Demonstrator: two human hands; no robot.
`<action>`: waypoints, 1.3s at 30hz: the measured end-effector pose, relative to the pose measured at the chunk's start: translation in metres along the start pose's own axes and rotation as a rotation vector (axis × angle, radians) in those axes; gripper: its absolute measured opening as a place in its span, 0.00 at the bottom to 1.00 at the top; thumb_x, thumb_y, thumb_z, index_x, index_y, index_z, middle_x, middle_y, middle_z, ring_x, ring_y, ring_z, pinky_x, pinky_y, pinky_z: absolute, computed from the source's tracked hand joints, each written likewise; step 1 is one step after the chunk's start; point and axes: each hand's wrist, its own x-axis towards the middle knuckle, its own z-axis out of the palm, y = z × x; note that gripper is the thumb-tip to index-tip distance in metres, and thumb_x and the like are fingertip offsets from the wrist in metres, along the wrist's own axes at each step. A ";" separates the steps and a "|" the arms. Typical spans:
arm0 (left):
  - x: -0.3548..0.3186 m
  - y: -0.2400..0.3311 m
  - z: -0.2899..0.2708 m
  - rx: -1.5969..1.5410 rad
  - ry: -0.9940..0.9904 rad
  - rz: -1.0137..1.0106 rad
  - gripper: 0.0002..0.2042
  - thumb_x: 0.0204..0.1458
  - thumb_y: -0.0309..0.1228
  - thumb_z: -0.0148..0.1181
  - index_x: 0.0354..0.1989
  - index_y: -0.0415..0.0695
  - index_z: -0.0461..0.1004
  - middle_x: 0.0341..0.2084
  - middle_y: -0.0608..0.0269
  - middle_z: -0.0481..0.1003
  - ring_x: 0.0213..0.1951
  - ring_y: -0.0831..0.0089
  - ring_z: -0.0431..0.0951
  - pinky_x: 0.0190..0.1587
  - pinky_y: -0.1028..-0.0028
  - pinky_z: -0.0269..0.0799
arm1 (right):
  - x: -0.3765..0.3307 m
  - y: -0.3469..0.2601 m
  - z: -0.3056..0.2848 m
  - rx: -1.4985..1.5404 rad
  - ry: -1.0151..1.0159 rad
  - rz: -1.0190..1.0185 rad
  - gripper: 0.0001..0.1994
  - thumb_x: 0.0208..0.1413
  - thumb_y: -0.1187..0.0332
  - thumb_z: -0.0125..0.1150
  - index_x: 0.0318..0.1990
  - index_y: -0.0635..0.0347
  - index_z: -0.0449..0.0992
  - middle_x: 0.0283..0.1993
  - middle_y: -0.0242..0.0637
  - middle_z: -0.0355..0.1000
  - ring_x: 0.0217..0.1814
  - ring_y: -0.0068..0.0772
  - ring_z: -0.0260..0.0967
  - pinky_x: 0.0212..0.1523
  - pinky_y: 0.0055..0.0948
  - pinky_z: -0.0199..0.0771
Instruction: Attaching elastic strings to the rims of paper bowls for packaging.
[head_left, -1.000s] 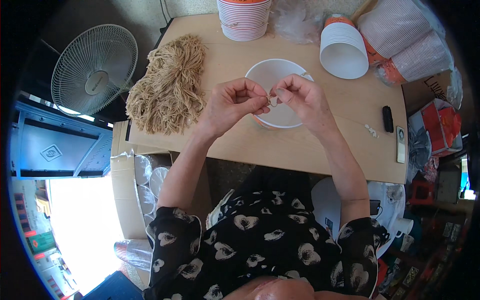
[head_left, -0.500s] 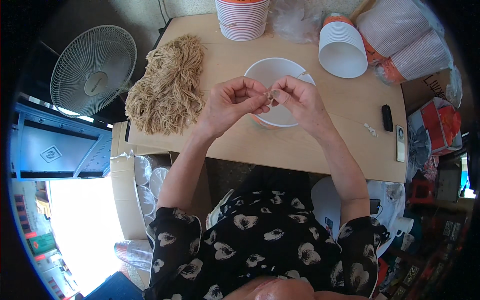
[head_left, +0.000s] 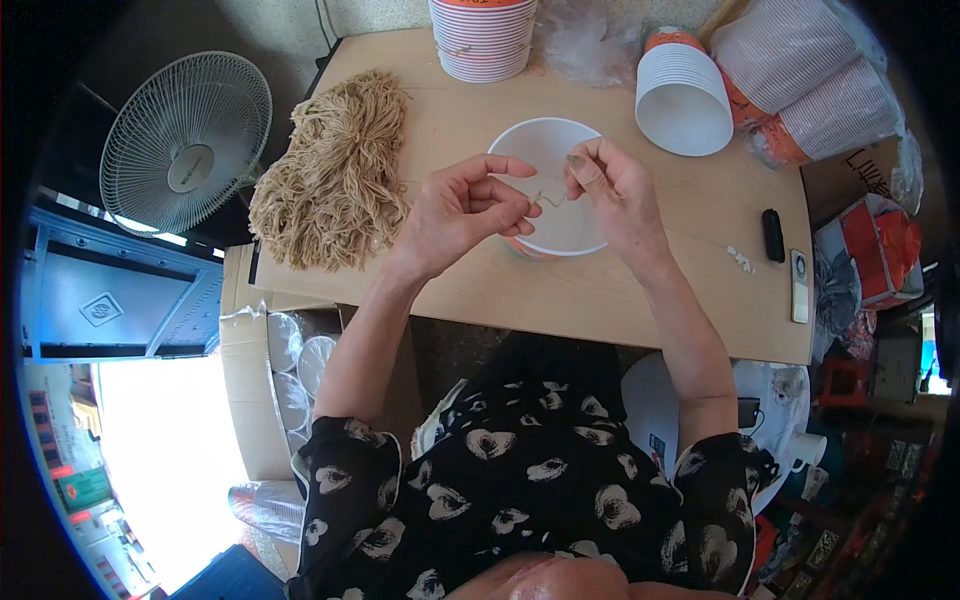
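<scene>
Pinching the thin string (head_left: 541,197) in our left hand (head_left: 468,208) and right hand (head_left: 622,198), over the white tub (head_left: 560,228), we'd pull gently, avoiding snags.

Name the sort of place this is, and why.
Probably a small workshop or packing room: a heap of tan strands and an upright stack of tubs share a table, with bagged stacks alongside.

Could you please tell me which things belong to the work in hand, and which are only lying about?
Work in hand:
left hand and right hand, pinching a string
white tub, beneath
yarn pile, probably (similar colour)

Seemingly only lying about:
black object
slim device
white bits
plastic bag
</scene>
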 end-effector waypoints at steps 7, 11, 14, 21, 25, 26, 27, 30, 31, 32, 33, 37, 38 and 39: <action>0.000 0.001 0.001 -0.030 0.030 0.001 0.18 0.59 0.23 0.61 0.57 0.37 0.70 0.37 0.53 0.82 0.37 0.73 0.83 0.42 0.77 0.79 | 0.000 -0.009 0.001 0.034 0.001 -0.040 0.11 0.67 0.66 0.56 0.37 0.66 0.73 0.31 0.32 0.73 0.32 0.21 0.69 0.38 0.25 0.71; 0.001 0.003 0.003 -0.014 0.033 -0.006 0.18 0.59 0.23 0.61 0.57 0.37 0.69 0.37 0.52 0.82 0.38 0.73 0.83 0.43 0.77 0.79 | -0.002 -0.003 0.003 0.018 -0.109 -0.029 0.10 0.65 0.67 0.58 0.37 0.66 0.73 0.32 0.31 0.74 0.33 0.20 0.69 0.40 0.24 0.71; 0.001 0.001 0.002 -0.030 0.027 0.009 0.17 0.59 0.23 0.61 0.56 0.37 0.69 0.37 0.52 0.82 0.37 0.73 0.83 0.43 0.76 0.79 | -0.001 -0.004 0.005 0.032 -0.153 -0.028 0.09 0.65 0.68 0.58 0.37 0.66 0.73 0.31 0.29 0.73 0.34 0.18 0.68 0.39 0.23 0.69; -0.001 0.001 0.002 0.015 -0.005 0.004 0.16 0.61 0.24 0.60 0.56 0.38 0.68 0.37 0.55 0.81 0.39 0.73 0.82 0.44 0.76 0.78 | -0.004 -0.004 0.002 0.164 -0.092 0.021 0.07 0.64 0.68 0.58 0.36 0.63 0.72 0.30 0.28 0.69 0.34 0.17 0.65 0.38 0.21 0.65; -0.002 0.000 0.002 0.013 -0.014 0.019 0.17 0.60 0.24 0.61 0.56 0.38 0.68 0.37 0.55 0.82 0.39 0.74 0.82 0.43 0.76 0.78 | -0.003 0.000 -0.001 0.236 -0.117 0.056 0.09 0.64 0.65 0.59 0.38 0.62 0.73 0.33 0.29 0.71 0.39 0.19 0.67 0.44 0.21 0.66; -0.002 -0.001 0.000 0.013 -0.012 0.018 0.17 0.60 0.24 0.61 0.56 0.38 0.68 0.37 0.55 0.82 0.39 0.74 0.82 0.43 0.76 0.78 | -0.003 0.000 0.000 0.236 -0.119 0.057 0.09 0.64 0.65 0.59 0.38 0.62 0.73 0.33 0.29 0.71 0.39 0.19 0.67 0.44 0.21 0.66; -0.002 -0.002 -0.001 0.002 0.011 0.028 0.18 0.60 0.24 0.61 0.57 0.38 0.67 0.38 0.55 0.82 0.39 0.74 0.82 0.44 0.76 0.78 | -0.003 -0.003 0.002 0.202 -0.125 0.064 0.09 0.64 0.64 0.59 0.39 0.62 0.74 0.34 0.30 0.71 0.41 0.20 0.69 0.46 0.22 0.67; -0.002 -0.001 -0.002 -0.014 0.050 0.047 0.19 0.59 0.23 0.62 0.58 0.37 0.67 0.38 0.54 0.82 0.38 0.74 0.82 0.43 0.76 0.78 | -0.003 -0.007 -0.001 -0.038 -0.193 -0.070 0.09 0.64 0.65 0.60 0.41 0.63 0.75 0.36 0.30 0.74 0.43 0.21 0.71 0.49 0.24 0.69; 0.000 0.001 0.000 -0.010 0.060 0.055 0.20 0.58 0.23 0.63 0.59 0.37 0.67 0.38 0.54 0.82 0.38 0.74 0.82 0.43 0.76 0.78 | -0.004 -0.008 -0.005 -0.238 -0.247 -0.215 0.09 0.63 0.66 0.61 0.42 0.64 0.76 0.38 0.30 0.76 0.43 0.21 0.72 0.50 0.25 0.70; 0.001 0.002 0.001 -0.008 0.059 0.054 0.20 0.58 0.23 0.63 0.59 0.37 0.67 0.38 0.54 0.82 0.38 0.74 0.82 0.43 0.76 0.78 | -0.004 -0.007 -0.007 -0.236 -0.246 -0.216 0.09 0.63 0.66 0.61 0.42 0.64 0.76 0.38 0.30 0.76 0.43 0.21 0.72 0.50 0.25 0.70; 0.002 0.003 0.003 -0.005 0.054 0.043 0.21 0.58 0.23 0.63 0.59 0.36 0.67 0.38 0.54 0.82 0.38 0.74 0.82 0.43 0.76 0.78 | -0.005 -0.007 -0.009 -0.160 -0.273 -0.141 0.10 0.63 0.67 0.61 0.44 0.65 0.76 0.38 0.31 0.76 0.43 0.20 0.72 0.51 0.26 0.70; 0.002 0.004 0.003 -0.003 0.058 0.047 0.20 0.57 0.22 0.64 0.58 0.35 0.68 0.38 0.54 0.82 0.37 0.74 0.82 0.43 0.76 0.79 | -0.004 0.001 -0.010 0.038 -0.220 -0.059 0.12 0.60 0.67 0.64 0.47 0.65 0.75 0.37 0.32 0.76 0.42 0.20 0.72 0.49 0.26 0.71; 0.001 0.003 0.003 -0.004 0.059 0.047 0.20 0.57 0.22 0.64 0.58 0.35 0.68 0.38 0.54 0.82 0.37 0.74 0.82 0.43 0.76 0.79 | -0.005 0.000 -0.008 0.038 -0.222 -0.058 0.12 0.60 0.67 0.64 0.47 0.65 0.75 0.37 0.32 0.76 0.42 0.20 0.72 0.49 0.26 0.71; 0.002 0.001 0.004 0.002 0.078 0.058 0.20 0.56 0.22 0.64 0.58 0.35 0.68 0.38 0.54 0.82 0.37 0.74 0.82 0.43 0.76 0.79 | -0.007 -0.003 -0.005 0.028 -0.143 -0.079 0.12 0.60 0.68 0.65 0.46 0.66 0.75 0.36 0.32 0.75 0.41 0.19 0.71 0.47 0.26 0.71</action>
